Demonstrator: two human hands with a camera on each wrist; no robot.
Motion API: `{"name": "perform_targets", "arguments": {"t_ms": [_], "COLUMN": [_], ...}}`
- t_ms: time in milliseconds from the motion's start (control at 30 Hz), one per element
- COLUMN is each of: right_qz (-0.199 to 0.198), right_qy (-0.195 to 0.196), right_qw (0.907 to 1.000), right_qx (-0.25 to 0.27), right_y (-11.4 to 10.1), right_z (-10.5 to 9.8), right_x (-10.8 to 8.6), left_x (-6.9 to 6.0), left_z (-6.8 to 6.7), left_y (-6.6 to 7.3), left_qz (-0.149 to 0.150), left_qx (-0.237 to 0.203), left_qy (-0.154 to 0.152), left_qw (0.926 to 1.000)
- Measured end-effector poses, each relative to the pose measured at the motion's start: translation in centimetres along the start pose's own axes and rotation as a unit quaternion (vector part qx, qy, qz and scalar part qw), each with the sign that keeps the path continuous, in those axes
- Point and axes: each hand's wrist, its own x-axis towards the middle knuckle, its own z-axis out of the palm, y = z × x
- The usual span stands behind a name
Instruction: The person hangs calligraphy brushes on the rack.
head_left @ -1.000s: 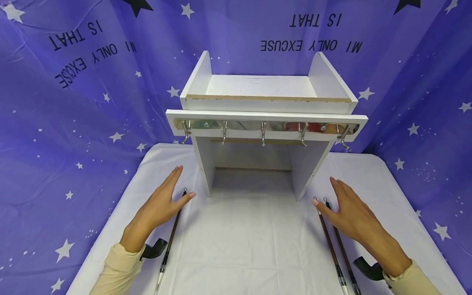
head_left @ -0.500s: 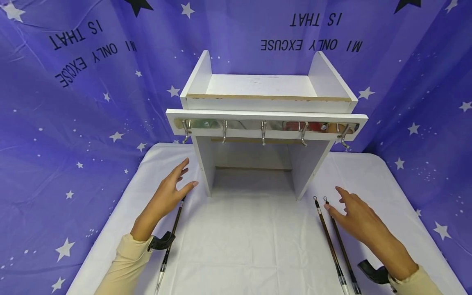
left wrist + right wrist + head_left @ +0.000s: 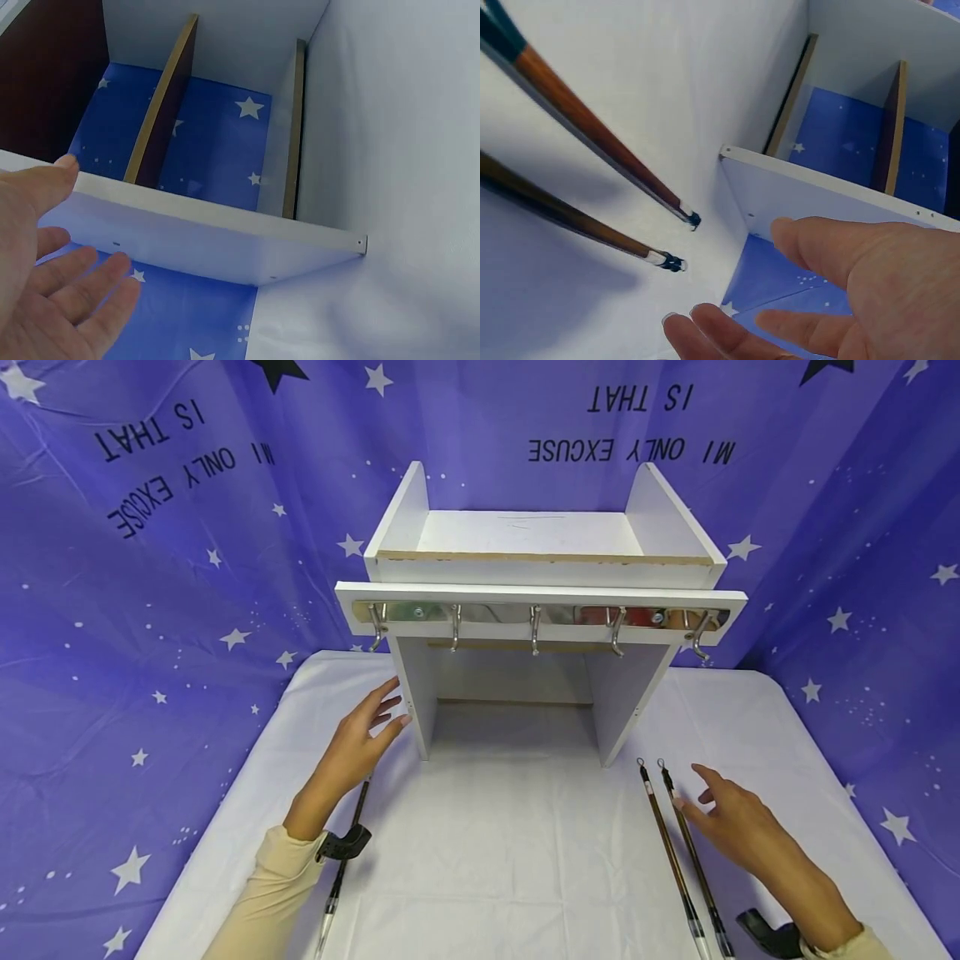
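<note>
In the head view my left hand (image 3: 349,757) is beside the left side panel of a white wooden shelf stand (image 3: 540,568). Its fingers are loosely extended and hold nothing; whether they touch the panel I cannot tell. Below that hand, partly covered by it and its wrist camera, lies a calligraphy brush (image 3: 335,887) with a dark handle and pale tip. My right hand (image 3: 746,828), its fingers relaxed around nothing, hovers right of two similar brushes, an inner brush (image 3: 663,831) and an outer brush (image 3: 694,852). Both have small hanging loops at their far ends.
A metal strip with several hooks (image 3: 535,631) runs across the stand's front board. Beneath it is an opening between two side panels. The stand is on a white-clothed table (image 3: 487,860), enclosed by a purple-blue star-patterned curtain (image 3: 187,652).
My left hand has moved right and forward to the stand's left panel. The right hand has drawn back toward me and slightly right. The brushes and stand stay in place.
</note>
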Motion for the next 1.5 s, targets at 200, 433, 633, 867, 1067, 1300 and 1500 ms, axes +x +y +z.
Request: {"name": "perform_targets", "arguments": {"t_ms": [200,433,633,867,1067,1300,1500], "right_qz": [0.017,0.031,0.039,0.036,0.044,0.042,0.051], "right_qy": [-0.012,-0.037,-0.047,-0.046,-0.052,-0.044,-0.055], "right_qw": [0.9998,0.9987,0.998,0.9982,0.9974,0.9979,0.9971], "right_qx": [0.005,0.017,0.017,0.018,0.025,0.02,0.016], "right_y": [1.0,1.7,1.9,2.2,2.4,2.7,2.9], "right_z": [0.7,1.8,2.2,2.8,3.2,3.8,4.2], "right_x": [-0.7,-1.3,-1.8,-2.1,-2.3,-2.5,-2.7], "left_x": [0.4,0.8,1.0,1.2,1.4,1.4,1.4], "left_z": [0.4,0.9,1.0,1.1,1.3,1.4,1.3], "left_y": [0.4,0.6,0.9,0.8,0.8,0.7,0.7], "left_qz": [0.002,0.003,-0.004,0.008,0.016,0.017,0.014], "left_qx": [0.002,0.007,0.01,0.011,0.01,0.011,0.014], "left_qy": [0.007,0.022,0.03,0.041,0.044,0.046,0.046], "left_qw": [1.0,0.9997,0.9995,0.9991,0.9989,0.9987,0.9988]}}
